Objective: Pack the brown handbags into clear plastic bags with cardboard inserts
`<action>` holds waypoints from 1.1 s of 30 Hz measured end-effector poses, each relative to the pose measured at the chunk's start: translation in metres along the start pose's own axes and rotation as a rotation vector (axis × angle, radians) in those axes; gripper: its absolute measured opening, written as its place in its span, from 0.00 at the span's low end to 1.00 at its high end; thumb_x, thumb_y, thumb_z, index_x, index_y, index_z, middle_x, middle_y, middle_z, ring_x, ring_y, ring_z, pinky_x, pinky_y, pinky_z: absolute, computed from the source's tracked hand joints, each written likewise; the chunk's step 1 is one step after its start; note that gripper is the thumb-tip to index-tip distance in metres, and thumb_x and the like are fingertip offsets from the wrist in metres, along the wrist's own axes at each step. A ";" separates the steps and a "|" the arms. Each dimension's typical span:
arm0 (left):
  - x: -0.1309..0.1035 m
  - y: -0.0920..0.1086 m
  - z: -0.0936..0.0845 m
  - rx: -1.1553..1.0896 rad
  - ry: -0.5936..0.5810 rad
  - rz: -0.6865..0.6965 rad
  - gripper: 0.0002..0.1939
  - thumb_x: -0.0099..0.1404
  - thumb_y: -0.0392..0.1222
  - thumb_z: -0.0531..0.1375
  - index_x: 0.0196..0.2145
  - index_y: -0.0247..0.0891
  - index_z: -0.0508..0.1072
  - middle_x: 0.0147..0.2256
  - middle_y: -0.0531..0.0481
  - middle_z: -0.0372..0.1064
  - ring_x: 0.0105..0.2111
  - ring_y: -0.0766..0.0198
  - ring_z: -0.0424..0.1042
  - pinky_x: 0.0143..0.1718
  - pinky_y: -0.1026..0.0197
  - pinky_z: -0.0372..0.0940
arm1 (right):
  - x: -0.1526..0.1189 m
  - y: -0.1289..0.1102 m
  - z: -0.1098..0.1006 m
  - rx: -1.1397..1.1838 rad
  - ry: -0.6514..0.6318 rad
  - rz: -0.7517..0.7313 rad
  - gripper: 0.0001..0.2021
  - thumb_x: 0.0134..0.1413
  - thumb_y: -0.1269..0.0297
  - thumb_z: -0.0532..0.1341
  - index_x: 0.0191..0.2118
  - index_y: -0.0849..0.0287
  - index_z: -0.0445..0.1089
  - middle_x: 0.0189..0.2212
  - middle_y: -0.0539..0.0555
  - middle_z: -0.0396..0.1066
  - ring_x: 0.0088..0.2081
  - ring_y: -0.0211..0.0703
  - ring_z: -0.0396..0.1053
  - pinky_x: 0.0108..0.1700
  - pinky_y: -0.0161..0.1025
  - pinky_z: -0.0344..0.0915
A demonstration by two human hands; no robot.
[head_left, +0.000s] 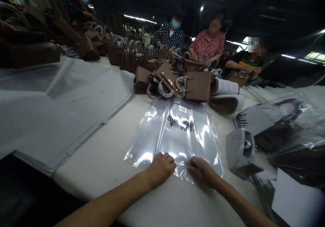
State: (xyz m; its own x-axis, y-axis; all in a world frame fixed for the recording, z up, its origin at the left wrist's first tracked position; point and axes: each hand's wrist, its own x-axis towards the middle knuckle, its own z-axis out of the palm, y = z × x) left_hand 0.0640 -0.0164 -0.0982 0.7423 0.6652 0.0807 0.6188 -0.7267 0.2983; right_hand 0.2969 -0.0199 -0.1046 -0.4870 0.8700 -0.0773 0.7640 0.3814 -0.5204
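Observation:
A clear plastic bag (177, 139) with dark lettering lies flat on the white table (106, 156) in front of me. My left hand (162, 168) is at its near edge, fingers curled down onto the plastic. A short way to the right, my right hand (201, 171) has its fingers closed at the same edge, slightly blurred. The fingertips of both hands are partly hidden. Just past the bag's far end rest brown handbags (198, 86) with plastic-wrapped handles.
Stacked white sheets (101, 101) cover the left side. On the right are a grey-white tape dispenser-like object (240, 149), a bagged brown handbag (297, 156) and a white card (294, 200). More brown handbags (132, 56) line the back, where several people stand.

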 end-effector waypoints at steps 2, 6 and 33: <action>0.006 -0.004 -0.003 0.005 0.010 -0.031 0.10 0.65 0.37 0.50 0.30 0.37 0.69 0.32 0.50 0.69 0.34 0.62 0.67 0.34 0.60 0.60 | 0.001 -0.007 -0.013 0.017 0.010 0.006 0.10 0.59 0.62 0.50 0.28 0.60 0.60 0.25 0.49 0.62 0.26 0.35 0.58 0.28 0.34 0.55; 0.023 -0.015 -0.020 0.008 0.044 -0.105 0.14 0.67 0.42 0.48 0.28 0.37 0.69 0.27 0.51 0.69 0.26 0.64 0.67 0.25 0.65 0.58 | -0.010 -0.048 -0.032 -0.088 0.283 -0.087 0.08 0.57 0.62 0.53 0.31 0.60 0.63 0.28 0.54 0.65 0.30 0.39 0.60 0.34 0.38 0.57; 0.015 0.012 -0.039 -0.273 0.058 0.046 0.15 0.66 0.42 0.50 0.26 0.35 0.70 0.25 0.52 0.68 0.27 0.67 0.67 0.30 0.66 0.60 | 0.007 -0.080 0.057 1.447 0.895 0.729 0.24 0.35 0.48 0.67 0.22 0.59 0.53 0.12 0.40 0.48 0.14 0.26 0.45 0.15 0.27 0.42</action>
State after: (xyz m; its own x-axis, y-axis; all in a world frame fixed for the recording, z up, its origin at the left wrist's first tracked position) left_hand 0.0728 -0.0086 -0.0566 0.7472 0.6471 0.1516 0.4868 -0.6881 0.5380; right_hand 0.2086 -0.0621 -0.1120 0.4429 0.7891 -0.4256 -0.4544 -0.2117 -0.8653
